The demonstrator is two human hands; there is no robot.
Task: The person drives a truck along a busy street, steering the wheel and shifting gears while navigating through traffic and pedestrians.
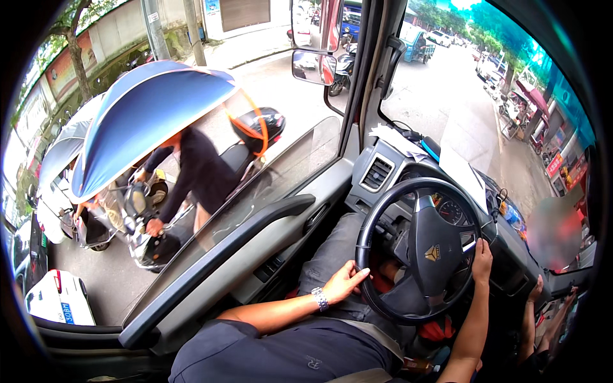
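Note:
I sit behind a black steering wheel (366,233) with a gold emblem on its hub. My left hand (343,283) rests at the wheel's lower left, closed loosely on it, with the thumb laid over the rim and the other fingers partly hidden. A silver wristwatch (320,299) is on that wrist. On the right side of the rim, my right hand (482,262) is closed around it. Behind the wheel, the instrument cluster (450,211) shows in part.
Left of me are the door armrest (217,268) and a partly lowered window (306,159). Outside, close by, a rider passes on a scooter under a blue canopy (153,108). Papers (463,175) lie on the dashboard. Ahead, a blue truck (416,45) stands on the road. Another person's arms (533,313) show at right.

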